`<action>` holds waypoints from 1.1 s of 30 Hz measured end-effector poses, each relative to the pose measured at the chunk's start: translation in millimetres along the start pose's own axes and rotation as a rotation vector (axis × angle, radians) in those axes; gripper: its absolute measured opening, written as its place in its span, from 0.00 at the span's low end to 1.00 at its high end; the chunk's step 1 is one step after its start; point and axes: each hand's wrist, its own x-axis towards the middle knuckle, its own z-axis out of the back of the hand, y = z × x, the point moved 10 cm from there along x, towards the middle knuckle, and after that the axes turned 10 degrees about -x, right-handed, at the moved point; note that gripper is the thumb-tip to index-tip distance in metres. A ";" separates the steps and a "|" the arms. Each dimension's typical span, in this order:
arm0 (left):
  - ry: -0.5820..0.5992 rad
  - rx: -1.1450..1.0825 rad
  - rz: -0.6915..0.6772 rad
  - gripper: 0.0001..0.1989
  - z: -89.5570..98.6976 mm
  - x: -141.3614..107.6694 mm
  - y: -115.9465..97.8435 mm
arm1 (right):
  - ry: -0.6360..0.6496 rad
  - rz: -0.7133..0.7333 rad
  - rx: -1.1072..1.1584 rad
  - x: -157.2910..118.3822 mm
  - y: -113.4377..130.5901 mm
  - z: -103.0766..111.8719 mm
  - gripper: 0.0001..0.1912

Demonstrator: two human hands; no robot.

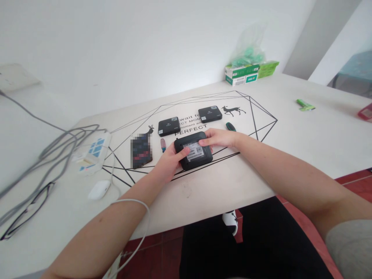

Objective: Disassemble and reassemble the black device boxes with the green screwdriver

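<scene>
A black square box [193, 159] is held just above the table near its front edge, its face with a white label turned up. My left hand [171, 161] grips its left side, thumb on the label. My right hand [216, 138] holds its upper right corner, thumb also on the label. Behind it lie two similar black boxes, one [169, 126] at left and one [209, 114] at right. A screwdriver with a reddish clear handle [163, 144] lies beside my left hand; a dark green handle [230, 126] lies behind my right wrist.
A blurred-out dark item [141, 153], a white power strip [95, 152], a white case [99, 190], glasses [29, 209] and grey cables are at left. Green-white boxes [241, 71] stand at the back; a green packet [305, 105] lies right. A white cable crosses my left forearm.
</scene>
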 end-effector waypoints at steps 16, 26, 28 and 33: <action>-0.039 -0.003 0.003 0.30 5.6 2.8 2.0 | 0.027 -0.024 -0.086 1.3 -1.9 -1.0 0.26; -0.074 -0.075 0.062 0.19 9.4 7.8 4.6 | 0.013 -0.079 -0.044 3.0 -11.4 0.6 0.33; -0.042 -0.093 0.080 0.19 8.1 8.5 5.9 | -0.010 -0.048 -0.020 4.8 -12.5 4.6 0.34; -0.007 -0.074 0.119 0.17 9.4 8.1 7.1 | -0.043 -0.032 0.037 8.0 -15.0 10.8 0.36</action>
